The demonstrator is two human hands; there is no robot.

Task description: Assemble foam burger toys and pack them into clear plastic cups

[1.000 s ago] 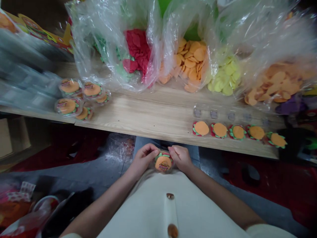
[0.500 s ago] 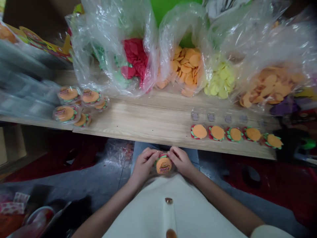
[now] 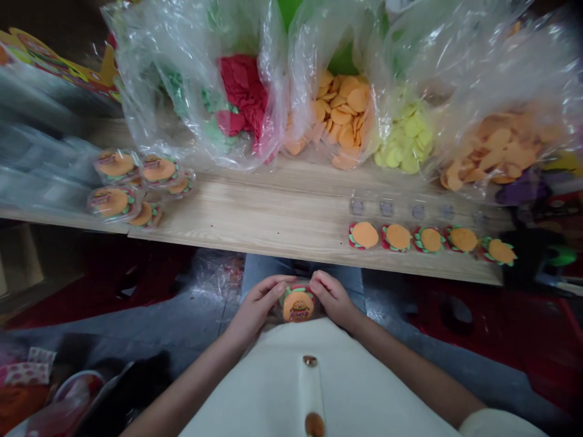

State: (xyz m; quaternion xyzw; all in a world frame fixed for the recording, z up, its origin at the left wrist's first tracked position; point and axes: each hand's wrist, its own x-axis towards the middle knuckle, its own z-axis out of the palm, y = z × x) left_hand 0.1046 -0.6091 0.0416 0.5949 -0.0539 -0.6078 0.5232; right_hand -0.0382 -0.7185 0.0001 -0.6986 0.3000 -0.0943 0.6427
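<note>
Close to my body, below the table's front edge, a toy burger in a clear plastic case (image 3: 298,305) is held between both hands. It has an orange bun with a printed label, and green and red layers show at its upper edge. My left hand (image 3: 265,297) grips the case's left side, thumb along the rim. On the right side my right hand (image 3: 331,295) presses with curled fingers. The undersides of the case and some fingertips are hidden.
Open clear cases with toy burgers (image 3: 398,237) line the table's (image 3: 246,212) right front. Closed, labelled burger cases (image 3: 112,202) are stacked at left. Behind stand plastic bags of red pieces (image 3: 243,91), orange pieces (image 3: 346,112) and yellow pieces (image 3: 407,142).
My left hand's fingers have straightened somewhat along the case, and more of the burger shows between my hands. The view has shifted slightly. Both hands still hold the case.
</note>
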